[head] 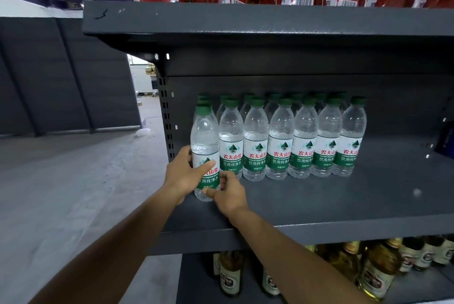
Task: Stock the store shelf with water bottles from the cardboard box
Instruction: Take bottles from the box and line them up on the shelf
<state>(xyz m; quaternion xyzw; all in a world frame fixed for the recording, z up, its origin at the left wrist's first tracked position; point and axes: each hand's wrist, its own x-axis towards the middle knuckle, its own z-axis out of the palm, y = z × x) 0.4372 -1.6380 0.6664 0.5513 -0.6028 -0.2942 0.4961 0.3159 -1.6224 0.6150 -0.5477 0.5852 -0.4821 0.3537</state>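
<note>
Fingers of the left hand (183, 176) curled round the label band of the nearest water bottle (205, 153), thumb across the front, while the right hand (229, 195) pinched the same bottle low down near its base. That bottle stood upright on the grey shelf (344, 195), at the left end and just in front of the row of bottles (292, 141), touching or almost touching its right-hand neighbour. It looked full, so it was probably fairly heavy for its size. The thin clear plastic would likely give under a hard squeeze, and the smooth label could slip. The ribbed waist under the label seemed the safest place to take hold. Plenty of bare shelf lay to the right. No cardboard box was in view.
</note>
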